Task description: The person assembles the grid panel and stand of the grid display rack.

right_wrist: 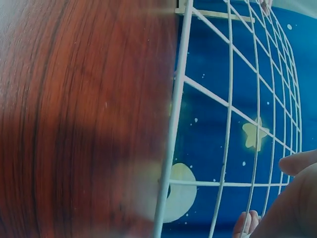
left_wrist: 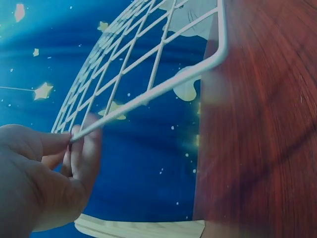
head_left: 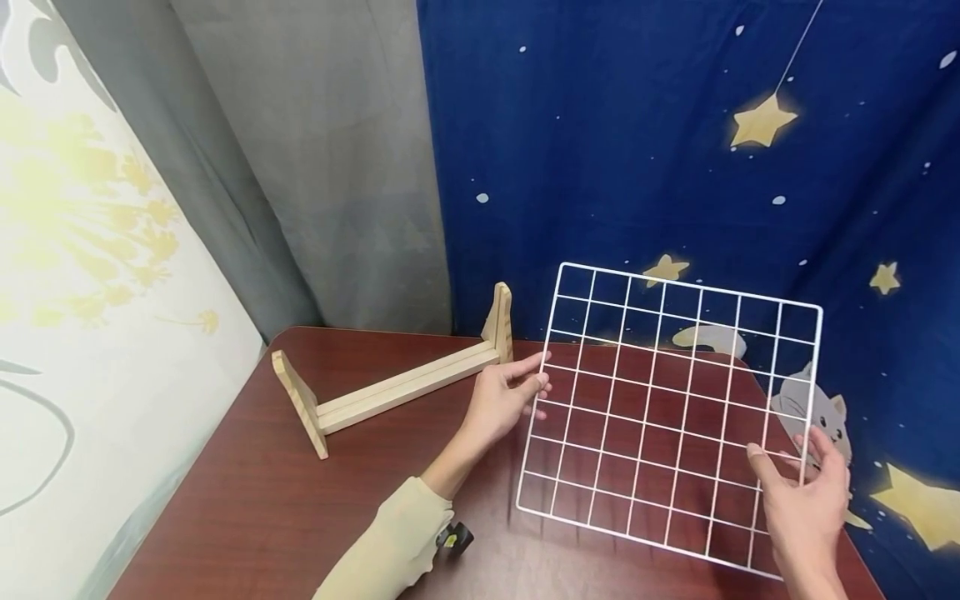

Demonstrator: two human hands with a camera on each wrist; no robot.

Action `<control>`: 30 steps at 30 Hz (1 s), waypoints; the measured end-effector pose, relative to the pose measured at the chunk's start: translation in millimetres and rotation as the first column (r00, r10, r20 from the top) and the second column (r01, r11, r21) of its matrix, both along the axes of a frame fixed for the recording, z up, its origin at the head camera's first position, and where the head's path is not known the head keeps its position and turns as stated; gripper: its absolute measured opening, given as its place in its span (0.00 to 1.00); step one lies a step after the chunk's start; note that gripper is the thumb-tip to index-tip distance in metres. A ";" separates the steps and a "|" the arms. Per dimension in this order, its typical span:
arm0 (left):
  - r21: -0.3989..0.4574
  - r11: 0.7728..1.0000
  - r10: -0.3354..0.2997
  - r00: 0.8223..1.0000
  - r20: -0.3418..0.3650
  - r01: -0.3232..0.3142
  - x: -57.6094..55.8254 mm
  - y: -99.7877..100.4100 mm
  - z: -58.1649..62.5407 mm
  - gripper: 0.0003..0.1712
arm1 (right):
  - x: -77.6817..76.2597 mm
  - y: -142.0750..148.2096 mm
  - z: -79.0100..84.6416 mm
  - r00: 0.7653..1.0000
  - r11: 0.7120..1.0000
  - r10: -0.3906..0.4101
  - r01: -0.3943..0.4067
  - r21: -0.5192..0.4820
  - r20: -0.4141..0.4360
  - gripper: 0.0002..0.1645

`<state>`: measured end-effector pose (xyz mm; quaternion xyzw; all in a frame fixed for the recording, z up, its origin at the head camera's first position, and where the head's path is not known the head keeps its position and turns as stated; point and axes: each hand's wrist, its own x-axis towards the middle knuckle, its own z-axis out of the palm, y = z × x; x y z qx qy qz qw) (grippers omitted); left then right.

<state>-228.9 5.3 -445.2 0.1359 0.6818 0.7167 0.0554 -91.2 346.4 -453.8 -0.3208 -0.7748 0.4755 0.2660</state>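
Both hands hold a white wire grid panel (head_left: 645, 408) tilted up over the table. My left hand (head_left: 501, 400) pinches its left edge between thumb and fingers; the left wrist view shows this hand (left_wrist: 44, 173) at the panel's outer wire. On the opposite edge, my right hand (head_left: 810, 492) grips the wire low down, with the thumb in front and fingers behind. In the right wrist view only part of the right hand (right_wrist: 292, 198) appears. Just left of the panel stands a wooden stand (head_left: 405, 392), two upright end pieces joined by a long bar.
The reddish-brown wooden table (head_left: 247, 492) has rounded back corners. Behind it hang a grey curtain (head_left: 322, 167) and a dark blue curtain (head_left: 600, 150) printed with stars and a cat. A pale patterned surface (head_left: 82, 275) lies to the left. A small black device (head_left: 454, 540) sits at the left wrist.
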 end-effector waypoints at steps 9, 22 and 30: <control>0.057 0.998 -0.028 1.000 -0.012 0.029 6.5 -4.3 2.6 0.22 | 8.2 -5.6 3.0 1.000 0.998 -0.006 0.007 0.063 -0.030 0.52; 0.215 0.973 0.093 0.994 -0.052 -0.080 24.8 -3.8 20.8 0.18 | 12.1 -22.4 10.6 0.939 0.999 0.009 -0.023 -0.037 -0.343 0.51; 0.343 0.930 0.156 0.987 -0.046 -0.131 32.9 -0.1 35.3 0.15 | 13.1 -39.4 17.8 0.754 0.953 -0.048 -0.162 -0.256 -0.655 0.46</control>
